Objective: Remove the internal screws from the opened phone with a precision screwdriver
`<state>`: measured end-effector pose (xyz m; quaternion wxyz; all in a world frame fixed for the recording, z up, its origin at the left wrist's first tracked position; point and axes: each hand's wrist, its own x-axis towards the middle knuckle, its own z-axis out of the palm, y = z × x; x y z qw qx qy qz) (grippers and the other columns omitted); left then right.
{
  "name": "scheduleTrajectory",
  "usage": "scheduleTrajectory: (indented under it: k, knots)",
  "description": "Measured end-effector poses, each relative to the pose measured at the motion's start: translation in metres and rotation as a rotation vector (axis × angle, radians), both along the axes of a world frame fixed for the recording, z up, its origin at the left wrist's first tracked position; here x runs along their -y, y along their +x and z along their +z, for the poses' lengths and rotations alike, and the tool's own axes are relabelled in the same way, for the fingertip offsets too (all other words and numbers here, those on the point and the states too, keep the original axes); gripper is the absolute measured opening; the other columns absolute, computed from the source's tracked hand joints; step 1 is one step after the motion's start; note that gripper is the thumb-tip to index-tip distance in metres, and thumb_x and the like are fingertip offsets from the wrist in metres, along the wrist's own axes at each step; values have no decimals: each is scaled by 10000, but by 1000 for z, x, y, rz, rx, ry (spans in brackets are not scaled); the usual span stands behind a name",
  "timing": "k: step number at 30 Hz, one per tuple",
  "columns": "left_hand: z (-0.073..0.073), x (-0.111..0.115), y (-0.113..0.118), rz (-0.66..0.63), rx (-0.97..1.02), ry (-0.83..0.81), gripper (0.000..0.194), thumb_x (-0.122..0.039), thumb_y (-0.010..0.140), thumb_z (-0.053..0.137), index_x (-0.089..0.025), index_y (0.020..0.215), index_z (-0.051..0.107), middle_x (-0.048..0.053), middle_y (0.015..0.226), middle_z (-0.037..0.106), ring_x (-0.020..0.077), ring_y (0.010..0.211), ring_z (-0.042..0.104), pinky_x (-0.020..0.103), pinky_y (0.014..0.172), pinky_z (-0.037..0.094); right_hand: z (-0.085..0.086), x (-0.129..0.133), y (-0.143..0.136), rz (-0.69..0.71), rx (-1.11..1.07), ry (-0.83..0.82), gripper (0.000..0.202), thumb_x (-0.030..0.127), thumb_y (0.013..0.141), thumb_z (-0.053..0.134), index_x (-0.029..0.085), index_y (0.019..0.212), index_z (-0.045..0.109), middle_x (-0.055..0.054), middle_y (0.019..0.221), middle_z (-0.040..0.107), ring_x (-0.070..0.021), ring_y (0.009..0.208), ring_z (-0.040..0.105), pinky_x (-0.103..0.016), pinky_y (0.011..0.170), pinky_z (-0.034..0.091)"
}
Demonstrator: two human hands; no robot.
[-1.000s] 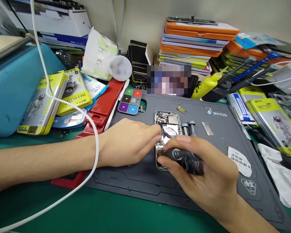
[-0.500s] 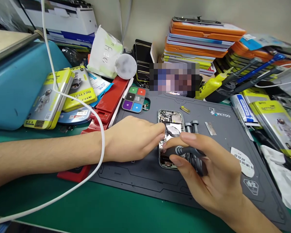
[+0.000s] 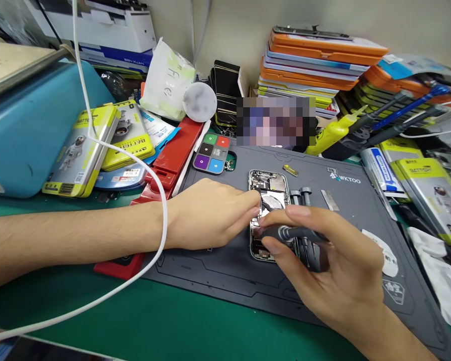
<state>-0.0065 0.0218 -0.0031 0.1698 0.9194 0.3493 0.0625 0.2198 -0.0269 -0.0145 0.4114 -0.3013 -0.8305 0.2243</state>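
Observation:
An opened smartphone (image 3: pixel 273 184) lies on the dark grey mat (image 3: pixel 218 278), its circuit board and inner parts bare. My left hand (image 3: pixel 210 213) reaches in from the left, closed, fingertips at the phone's left edge; whatever they pinch is hidden. Over the phone's lower half, my right hand (image 3: pixel 334 265) grips a dark grey screwdriver (image 3: pixel 298 233) with a ringed collar between thumb and fingers. The screwdriver's working tip cannot be made out. More small screwdrivers (image 3: pixel 305 195) lie right beside the phone, partly covered by my right hand.
A white cable (image 3: pixel 164 210) loops over my left forearm. Near the phone are a coloured-square tray (image 3: pixel 212 153), a small gold part (image 3: pixel 290 170) and a metal strip (image 3: pixel 329 200). Yellow battery boxes (image 3: pixel 84 150) stand left; orange cases (image 3: pixel 326 47) are stacked behind.
The whole view has shifted slightly, so everything appears a little further right. Both hands keep nearly the same pose at the phone, and the screwdriver stays in my right hand.

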Motion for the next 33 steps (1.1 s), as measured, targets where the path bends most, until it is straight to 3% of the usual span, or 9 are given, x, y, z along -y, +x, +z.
scheduleTrajectory:
  k: [3, 6, 11, 14, 17, 20, 26, 30, 33]
  knots:
    - [-1, 0, 0, -14, 16, 24, 181, -255, 1117, 387, -214, 987, 507, 6, 860, 717, 219, 760, 707, 350, 593, 355, -1, 2, 2, 59, -25, -40, 760, -18, 919, 536, 305, 1602, 453, -79, 1421, 710, -270, 1198, 754, -469, 934, 678]
    - [-1, 1, 0, 0, 19, 25, 188, -279, 1126, 391, -211, 1008, 521, 5, 870, 724, 214, 749, 707, 342, 587, 341, -3, 3, 5, 25, -24, 14, 818, -20, 880, 607, 305, 1612, 441, -76, 1461, 691, -286, 1259, 726, -500, 1027, 642]
    - [2, 2, -2, 54, 117, -82, 185, -308, 1117, 451, -214, 1032, 585, -17, 894, 749, 189, 760, 716, 303, 614, 374, -8, 3, 4, -20, -63, -52, 744, 10, 966, 526, 287, 1641, 386, -127, 1620, 558, -292, 1189, 749, -488, 872, 687]
    - [4, 1, -2, 59, 217, -210, 111, -253, 1071, 543, -232, 1067, 652, -47, 934, 769, 154, 789, 720, 265, 657, 420, -7, 3, 0, -96, -75, -46, 760, 28, 950, 657, 319, 1613, 425, -143, 1549, 603, -260, 1043, 787, -394, 727, 713]
    - [5, 0, -2, 47, 270, -264, 128, -227, 1043, 586, -236, 1076, 709, -43, 968, 777, 147, 840, 719, 244, 702, 446, -4, 3, -5, -145, -204, -125, 699, 17, 981, 619, 331, 1581, 446, -106, 1302, 698, -220, 983, 782, -321, 646, 716]
    - [6, -1, -2, 18, 299, -266, 125, -231, 1036, 605, -216, 1062, 727, -31, 990, 774, 135, 846, 701, 232, 721, 444, -1, 1, -7, -164, -337, -163, 629, 41, 997, 612, 316, 1546, 472, -68, 1126, 701, -216, 988, 754, -306, 613, 709]
    - [5, -1, -1, -17, 300, -301, 59, -219, 1014, 659, -207, 1029, 715, -48, 956, 750, 110, 834, 676, 209, 728, 431, -2, 0, -8, -212, -327, -126, 611, 44, 1003, 610, 324, 1531, 482, -61, 1131, 694, -204, 939, 744, -301, 561, 670]
    - [4, 0, -1, 1, 309, -300, 85, -195, 1019, 639, -218, 1054, 713, -60, 959, 749, 100, 788, 653, 210, 717, 420, -4, 5, -7, -225, -374, -110, 614, 31, 994, 600, 330, 1521, 502, -102, 1390, 583, -218, 1006, 749, -332, 605, 693]
    - [6, 1, -1, 20, 322, -328, 105, -185, 1020, 622, -227, 1055, 713, -69, 934, 741, 99, 757, 635, 215, 705, 407, -4, 9, -1, -106, -275, -146, 676, -2, 988, 573, 298, 1579, 436, -109, 1263, 667, -213, 970, 757, -353, 697, 705]
